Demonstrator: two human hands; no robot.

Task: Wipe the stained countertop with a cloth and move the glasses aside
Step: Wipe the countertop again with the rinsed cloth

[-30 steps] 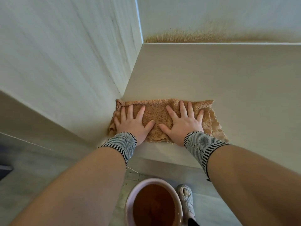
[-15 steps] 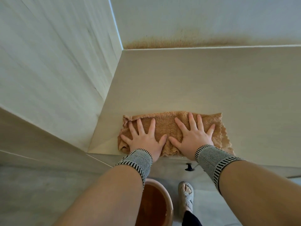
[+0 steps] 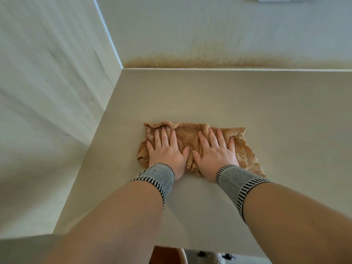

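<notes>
Hands: 2, a left hand [image 3: 167, 149] and a right hand [image 3: 215, 151], both flat on the cloth
Cloths: 1 tan cloth [image 3: 187, 137]
Countertops: 1 pale countertop [image 3: 247, 103]
Wristbands: 2, a left wristband [image 3: 157, 176] and a right wristband [image 3: 236, 182], both striped at the edge
Walls: 2, a side wall [image 3: 47, 73] and a back wall [image 3: 209, 25]
Stain bands: 1 brown stain band [image 3: 190, 62] low on the back wall

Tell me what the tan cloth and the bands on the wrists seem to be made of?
The cloth looks like fluffy terry or microfibre: a fuzzy pile, soft wrinkles and a scalloped edge. The wristbands look like stretchy knit fabric, with a fine grey weave and black-and-white striped rims, hugging the wrists closely.
</notes>
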